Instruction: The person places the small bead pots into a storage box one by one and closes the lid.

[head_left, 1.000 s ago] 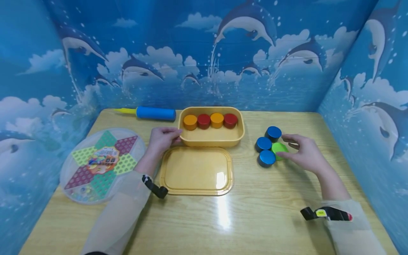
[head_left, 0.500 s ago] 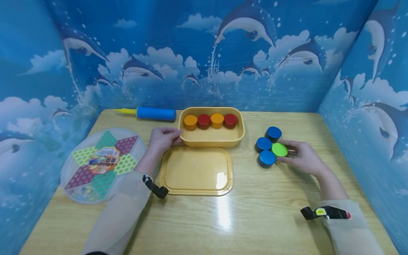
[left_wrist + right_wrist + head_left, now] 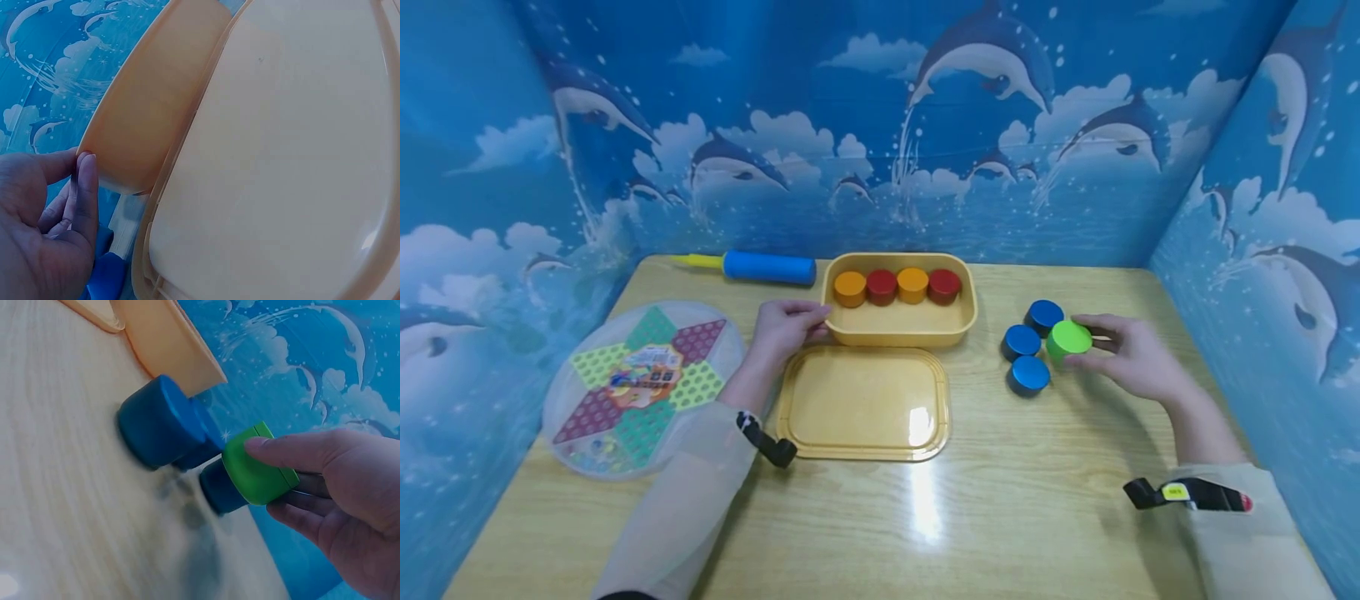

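Observation:
My right hand (image 3: 1123,354) pinches a short green cylinder (image 3: 1069,340) between thumb and fingers. In the right wrist view a thin seam runs round the green cylinder (image 3: 255,465), which looks raised off the table. Close to its left are three blue cylinders (image 3: 1028,375), grouped together on the wood. With thumb and fingertips, my left hand (image 3: 786,329) grips the left rim of an open yellow plastic box (image 3: 898,333). Inside that box, orange (image 3: 850,288) and dark red cylinders (image 3: 943,286) stand in a row along the back. The left wrist view shows the pinched box corner (image 3: 134,125).
The box's yellow lid (image 3: 865,404) lies flat in front of it. Left of my left forearm is a round Chinese checkers board (image 3: 647,387) in a clear case. A blue hand pump (image 3: 767,267) with a yellow nozzle lies at the back. Dolphin-print curtains (image 3: 880,133) enclose the table.
My right hand has closed on the green cylinder and lifted it slightly up and to the right, away from the blue ones. The left hand stays at the box rim.

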The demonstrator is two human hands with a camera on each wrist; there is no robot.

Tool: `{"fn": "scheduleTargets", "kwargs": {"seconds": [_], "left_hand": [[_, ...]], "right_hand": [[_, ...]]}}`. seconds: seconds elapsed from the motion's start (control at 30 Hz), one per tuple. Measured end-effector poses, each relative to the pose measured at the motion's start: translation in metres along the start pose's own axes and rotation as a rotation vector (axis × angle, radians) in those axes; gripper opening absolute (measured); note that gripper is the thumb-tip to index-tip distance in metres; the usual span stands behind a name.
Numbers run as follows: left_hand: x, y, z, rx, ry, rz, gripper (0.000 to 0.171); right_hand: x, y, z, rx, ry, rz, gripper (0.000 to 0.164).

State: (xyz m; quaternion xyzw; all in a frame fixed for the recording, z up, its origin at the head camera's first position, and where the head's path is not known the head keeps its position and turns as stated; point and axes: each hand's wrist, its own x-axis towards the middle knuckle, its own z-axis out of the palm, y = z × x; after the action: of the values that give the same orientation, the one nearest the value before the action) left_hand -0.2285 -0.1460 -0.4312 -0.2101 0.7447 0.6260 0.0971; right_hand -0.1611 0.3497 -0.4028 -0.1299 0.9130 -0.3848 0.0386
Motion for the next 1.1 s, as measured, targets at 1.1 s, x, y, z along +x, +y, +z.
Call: {"fn": "scheduleTargets", "kwargs": {"seconds": [1.1], "left_hand": [[0.002, -0.001, -0.001, -0.011, -0.009, 0.004, 0.027]], "right_hand": [[0.128, -0.117, 0.082, 0.049, -0.223, -0.201, 0.060]]}}
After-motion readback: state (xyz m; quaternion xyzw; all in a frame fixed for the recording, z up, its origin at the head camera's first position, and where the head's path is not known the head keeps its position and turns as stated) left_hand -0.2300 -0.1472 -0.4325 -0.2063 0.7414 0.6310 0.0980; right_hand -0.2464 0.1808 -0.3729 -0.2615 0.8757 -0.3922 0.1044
